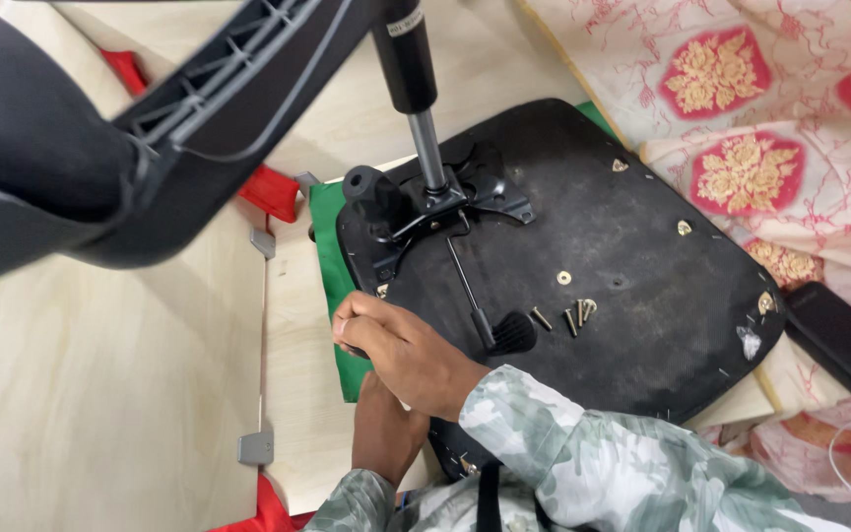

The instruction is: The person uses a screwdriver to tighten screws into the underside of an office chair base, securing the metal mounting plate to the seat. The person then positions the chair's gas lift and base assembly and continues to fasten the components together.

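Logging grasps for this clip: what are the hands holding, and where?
Both hands grip the near edge of the upturned black seat base: right hand on top, left hand beneath it. Fingers hidden; no tool visible.

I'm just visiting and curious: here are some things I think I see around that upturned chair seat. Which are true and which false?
1. Loose screws lie on the seat underside. True.
2. The gas cylinder lies flat on the floor. False: it stands up from the mechanism plate on the seat.
3. Both hands work at the seat's near left edge. True: the right hand lies over the left hand there.
4. A green cloth shows under the seat. True.
5. The phone rests on the seat. False: it lies beside it, on patterned fabric.
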